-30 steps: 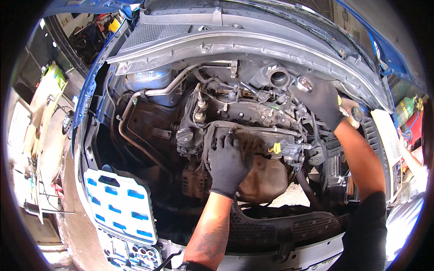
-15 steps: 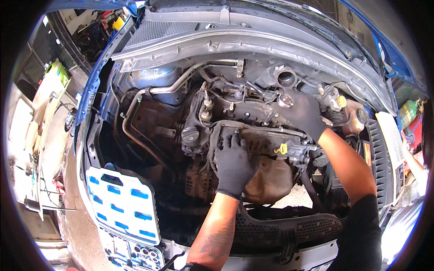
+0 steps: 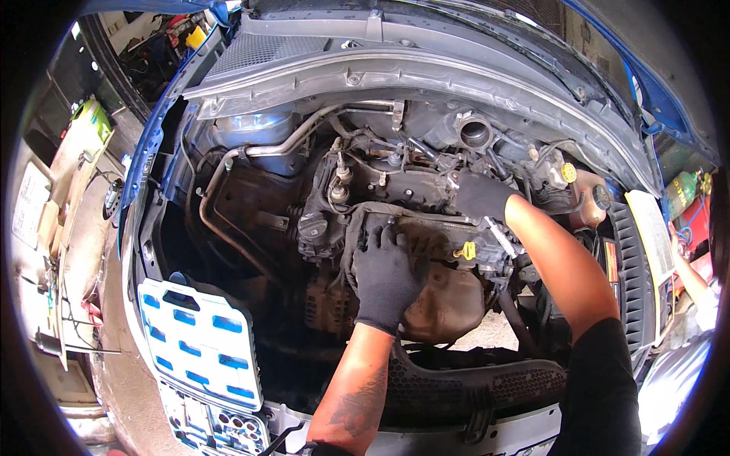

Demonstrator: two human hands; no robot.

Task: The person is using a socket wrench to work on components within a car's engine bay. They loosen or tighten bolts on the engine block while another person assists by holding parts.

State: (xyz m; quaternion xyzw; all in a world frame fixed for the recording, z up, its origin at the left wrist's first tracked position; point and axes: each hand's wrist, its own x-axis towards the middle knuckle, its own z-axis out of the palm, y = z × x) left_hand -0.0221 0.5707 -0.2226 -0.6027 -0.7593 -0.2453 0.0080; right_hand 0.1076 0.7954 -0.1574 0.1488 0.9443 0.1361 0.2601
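Observation:
My right hand (image 3: 480, 194), in a dark glove, is closed around a ratchet wrench at the right end of the engine top. The bright ratchet handle (image 3: 500, 236) sticks out below the hand; its head is mostly covered by my fingers. Farther left, my gloved left hand (image 3: 389, 280) lies on the front of the engine, fingers apart and slightly bent, just below a black hose (image 3: 414, 213). Nothing shows in it. Between the hands sits a yellow dipstick handle (image 3: 464, 251). The black oil filler cap (image 3: 312, 226) is left of my left hand.
An open blue-and-white socket case (image 3: 199, 334) stands at the car's front left edge, with sockets (image 3: 217, 425) in its lower half. An open round duct (image 3: 474, 132) faces up behind my right hand. A reservoir with a yellow cap (image 3: 568, 172) is at the right.
My right hand has drawn left and slightly down, and the ratchet handle has swung toward me, its end now below the hand. My left hand keeps its place on the engine. The view has shifted slightly.

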